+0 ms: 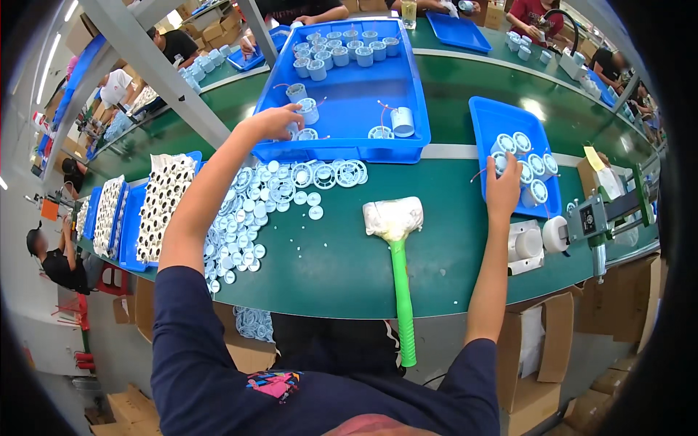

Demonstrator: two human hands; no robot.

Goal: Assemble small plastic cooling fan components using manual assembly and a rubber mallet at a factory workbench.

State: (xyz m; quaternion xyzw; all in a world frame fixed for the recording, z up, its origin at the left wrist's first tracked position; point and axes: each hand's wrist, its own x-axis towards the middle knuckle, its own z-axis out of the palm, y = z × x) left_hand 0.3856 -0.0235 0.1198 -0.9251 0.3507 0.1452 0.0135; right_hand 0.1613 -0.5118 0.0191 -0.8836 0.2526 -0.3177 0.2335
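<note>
My left hand (279, 122) reaches into the near left corner of a large blue tray (342, 150). Its fingers curl round a light-blue cylindrical housing that they partly hide. Beside them stands another light-blue housing (308, 110) with a thin reddish wire. My right hand (503, 190) is at the left side of a smaller blue tray (486, 116), its fingers closed about a light-blue housing (499, 161). Several similar round housings (536, 192) stand in that tray. Between my arms lies a mallet (400, 276) with a green handle and a white-wrapped head.
Loose light-blue discs and rings (240, 225) cover the green bench (327, 269) at left. Trays of white parts with dark holes (163, 203) stand beyond my left arm. A bench press (600, 218) is at right; a metal post (163, 73) slants at upper left. People work across the bench.
</note>
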